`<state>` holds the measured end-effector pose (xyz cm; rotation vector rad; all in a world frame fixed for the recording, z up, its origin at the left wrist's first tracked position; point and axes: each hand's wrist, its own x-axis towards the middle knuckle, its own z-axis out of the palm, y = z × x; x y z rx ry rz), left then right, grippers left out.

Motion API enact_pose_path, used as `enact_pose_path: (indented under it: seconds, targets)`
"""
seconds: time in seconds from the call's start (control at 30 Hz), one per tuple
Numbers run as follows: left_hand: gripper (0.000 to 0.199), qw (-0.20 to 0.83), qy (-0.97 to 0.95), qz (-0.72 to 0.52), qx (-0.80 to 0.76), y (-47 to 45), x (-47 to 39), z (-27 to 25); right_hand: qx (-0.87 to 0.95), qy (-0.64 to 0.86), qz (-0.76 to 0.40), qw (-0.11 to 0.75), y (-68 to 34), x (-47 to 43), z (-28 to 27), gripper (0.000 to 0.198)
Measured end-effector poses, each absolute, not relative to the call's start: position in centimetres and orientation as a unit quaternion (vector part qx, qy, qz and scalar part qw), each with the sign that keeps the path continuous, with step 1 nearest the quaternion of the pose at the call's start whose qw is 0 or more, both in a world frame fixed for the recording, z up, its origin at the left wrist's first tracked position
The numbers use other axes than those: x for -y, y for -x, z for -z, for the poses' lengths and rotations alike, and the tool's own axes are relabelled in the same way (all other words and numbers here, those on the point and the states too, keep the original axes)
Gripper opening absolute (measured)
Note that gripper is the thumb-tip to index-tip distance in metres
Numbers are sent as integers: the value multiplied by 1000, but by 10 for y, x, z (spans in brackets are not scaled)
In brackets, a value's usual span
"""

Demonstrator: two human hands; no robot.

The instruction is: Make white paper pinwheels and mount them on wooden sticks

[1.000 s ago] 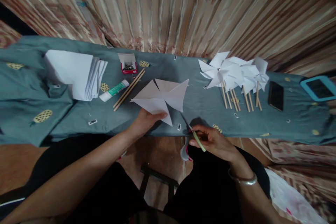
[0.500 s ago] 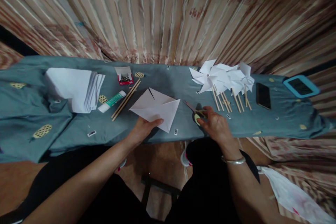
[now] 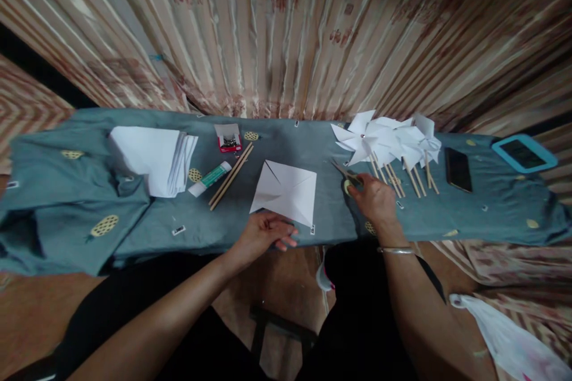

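A white paper square [image 3: 287,193] lies on the cloth in front of me, with slits running in from its corners towards the middle. My left hand [image 3: 264,233] is just at its near edge, fingers apart and holding nothing. To the right, my right hand [image 3: 376,199] has its fingers closed on the handles of a pair of scissors [image 3: 343,172]. The blades point away to the upper left, low over the cloth. The hand hides part of the handles.
Folded white paper [image 3: 149,158], a glue stick [image 3: 210,179], thin wooden sticks [image 3: 231,177] and an opened box of small metal pins [image 3: 229,140] lie left. Several paper pinwheels [image 3: 379,137], a phone [image 3: 458,169] and a blue-framed device [image 3: 524,152] are right. A curtain [image 3: 277,36] hangs behind.
My left hand has let go of the paper square and drawn back towards me. The square now lies turned and flat. My right hand stays at the scissors; the view has shifted slightly.
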<state>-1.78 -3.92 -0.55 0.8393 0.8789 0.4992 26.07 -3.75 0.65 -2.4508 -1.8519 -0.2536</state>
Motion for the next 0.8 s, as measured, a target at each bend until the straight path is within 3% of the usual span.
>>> enact_pose_path:
  seconds: [0.2, 0.47, 0.6, 0.8]
  targets:
    - [35, 815, -429, -168, -351, 32, 52, 6, 620, 779, 94, 28, -260, 30, 0, 30]
    - [29, 732, -459, -290, -411, 56, 22, -16, 628, 774, 77, 20, -261, 26, -1, 31]
    - [22, 675, -500, -330, -431, 59, 14, -14, 656, 744, 70, 111, -238, 25, -7, 28]
    - [12, 595, -611, -289, -436, 57, 18, -8, 728, 651, -62, 208, -176, 11, -8, 25]
